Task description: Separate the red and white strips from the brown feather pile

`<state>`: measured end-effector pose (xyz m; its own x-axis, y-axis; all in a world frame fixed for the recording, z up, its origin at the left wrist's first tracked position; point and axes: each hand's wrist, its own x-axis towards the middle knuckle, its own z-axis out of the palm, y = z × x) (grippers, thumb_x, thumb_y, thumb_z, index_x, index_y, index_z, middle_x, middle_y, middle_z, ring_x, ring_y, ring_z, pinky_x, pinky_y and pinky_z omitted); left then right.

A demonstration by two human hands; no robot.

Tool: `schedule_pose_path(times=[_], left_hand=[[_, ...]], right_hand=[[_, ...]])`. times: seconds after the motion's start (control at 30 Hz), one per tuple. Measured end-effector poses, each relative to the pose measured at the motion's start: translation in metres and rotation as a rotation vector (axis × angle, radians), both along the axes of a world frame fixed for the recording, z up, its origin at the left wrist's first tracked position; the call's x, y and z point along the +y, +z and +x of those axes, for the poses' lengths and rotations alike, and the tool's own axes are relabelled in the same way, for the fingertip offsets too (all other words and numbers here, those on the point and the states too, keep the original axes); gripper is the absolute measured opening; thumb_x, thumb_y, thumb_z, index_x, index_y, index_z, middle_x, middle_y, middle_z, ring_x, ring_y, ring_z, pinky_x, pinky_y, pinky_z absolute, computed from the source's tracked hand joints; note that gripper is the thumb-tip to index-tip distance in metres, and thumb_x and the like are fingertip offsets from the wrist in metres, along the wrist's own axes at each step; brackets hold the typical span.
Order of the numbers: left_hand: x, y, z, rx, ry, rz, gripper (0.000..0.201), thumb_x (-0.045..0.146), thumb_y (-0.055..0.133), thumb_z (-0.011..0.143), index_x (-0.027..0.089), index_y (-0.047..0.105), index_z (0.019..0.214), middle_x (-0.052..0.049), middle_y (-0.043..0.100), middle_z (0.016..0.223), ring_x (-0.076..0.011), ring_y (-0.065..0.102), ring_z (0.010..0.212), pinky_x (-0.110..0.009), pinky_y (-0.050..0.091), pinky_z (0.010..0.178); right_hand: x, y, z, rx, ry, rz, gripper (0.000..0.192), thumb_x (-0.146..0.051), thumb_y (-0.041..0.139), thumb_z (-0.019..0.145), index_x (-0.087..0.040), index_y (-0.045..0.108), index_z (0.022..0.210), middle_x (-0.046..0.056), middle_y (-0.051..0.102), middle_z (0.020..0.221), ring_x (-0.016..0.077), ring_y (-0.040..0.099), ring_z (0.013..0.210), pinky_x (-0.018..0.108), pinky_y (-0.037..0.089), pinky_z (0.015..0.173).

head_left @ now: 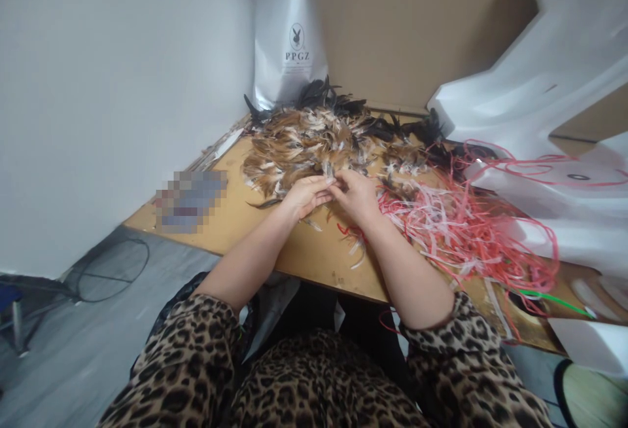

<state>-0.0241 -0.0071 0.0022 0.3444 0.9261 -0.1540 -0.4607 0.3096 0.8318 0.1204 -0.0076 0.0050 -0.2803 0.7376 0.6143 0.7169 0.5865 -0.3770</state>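
A wide heap of brown, white and black feathers [314, 143] lies on the wooden table [304, 261]. My left hand [305, 196] and my right hand [358, 196] meet at the near edge of the heap. Their fingertips pinch a small pale feather [330, 175] between them. A tangle of red and white strips [456, 225] spreads just right of my right hand, touching its wrist. Both forearms rest over the table's front edge, with leopard-print sleeves pushed up.
A white paper bag [289, 38] stands at the back against a brown board. White foam pieces [544, 94] are stacked on the right. A white wall runs along the left. A blurred flat item [191, 200] lies on the table's left corner. A green strip [554, 302] lies near the right edge.
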Motion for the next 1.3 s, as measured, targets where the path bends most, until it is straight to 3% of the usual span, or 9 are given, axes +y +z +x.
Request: schedule_pose_path(times=[0.13,0.27,0.43,0.8,0.9,1.0,1.17,1.3], left_hand=[[0.002,-0.001,-0.001,0.006,0.065,0.011,0.020,0.022,0.072,0.067,0.010,0.067,0.082,-0.009,0.070,0.085,-0.0096,0.064,0.072,-0.023,0.047,0.076],[0.005,-0.001,-0.003,-0.034,0.142,-0.008,0.014,0.018,0.069,0.070,0.011,0.066,0.081,-0.008,0.070,0.087,-0.0119,0.066,0.077,-0.022,0.047,0.073],[0.007,0.000,-0.002,-0.023,0.187,-0.001,0.011,0.018,0.067,0.072,0.010,0.065,0.080,-0.010,0.069,0.093,-0.0120,0.066,0.079,-0.021,0.047,0.073],[0.007,-0.003,0.001,0.013,0.199,-0.011,0.010,0.016,0.066,0.072,0.011,0.065,0.081,-0.010,0.069,0.094,-0.0129,0.066,0.082,-0.028,0.047,0.082],[0.006,-0.003,0.001,0.021,0.192,-0.004,0.009,0.016,0.065,0.073,0.011,0.064,0.080,-0.010,0.069,0.094,-0.0131,0.065,0.082,-0.030,0.047,0.085],[0.006,-0.004,0.001,0.014,0.196,0.003,0.008,0.015,0.065,0.073,0.011,0.064,0.079,-0.010,0.069,0.093,-0.0132,0.065,0.082,-0.031,0.046,0.087],[0.008,-0.007,0.000,0.016,0.177,-0.002,0.006,0.014,0.064,0.073,0.010,0.064,0.078,-0.010,0.069,0.088,-0.0138,0.066,0.080,-0.033,0.046,0.088],[0.009,-0.010,0.000,0.028,0.164,-0.002,0.006,0.014,0.064,0.073,0.010,0.064,0.078,-0.009,0.069,0.087,-0.0135,0.066,0.079,-0.032,0.046,0.087]], right_hand=[[0.003,0.003,0.004,0.128,0.027,-0.086,0.022,-0.032,0.059,0.074,-0.017,0.063,0.089,0.005,0.065,0.080,0.0162,0.057,0.072,0.027,0.042,0.069],[0.014,0.006,0.020,0.301,0.013,-0.332,0.025,-0.035,0.060,0.071,-0.014,0.065,0.082,0.004,0.065,0.073,0.0132,0.055,0.062,0.025,0.043,0.061],[0.022,0.002,0.033,0.200,-0.057,-0.575,0.023,-0.033,0.059,0.067,-0.012,0.067,0.072,0.002,0.062,0.061,0.0104,0.049,0.054,0.022,0.038,0.054],[0.016,-0.012,0.010,-0.032,-0.197,-0.565,0.026,-0.040,0.056,0.066,-0.018,0.070,0.073,0.002,0.061,0.057,0.0120,0.050,0.054,0.023,0.031,0.051],[0.018,-0.017,0.007,-0.055,-0.218,-0.541,0.021,-0.034,0.055,0.066,-0.018,0.069,0.068,0.002,0.062,0.058,0.0119,0.051,0.055,0.023,0.032,0.053],[0.020,-0.019,0.007,0.069,-0.207,-0.554,0.017,-0.028,0.054,0.065,-0.016,0.067,0.066,0.002,0.061,0.057,0.0107,0.049,0.054,0.022,0.034,0.054],[0.021,-0.013,0.013,0.477,-0.142,-0.671,0.020,-0.033,0.060,0.063,-0.014,0.062,0.062,-0.001,0.055,0.051,0.0071,0.041,0.046,0.021,0.033,0.049],[0.020,-0.008,0.016,0.763,-0.085,-0.773,0.024,-0.037,0.066,0.057,-0.015,0.057,0.061,-0.005,0.047,0.043,0.0046,0.033,0.038,0.020,0.025,0.040]])
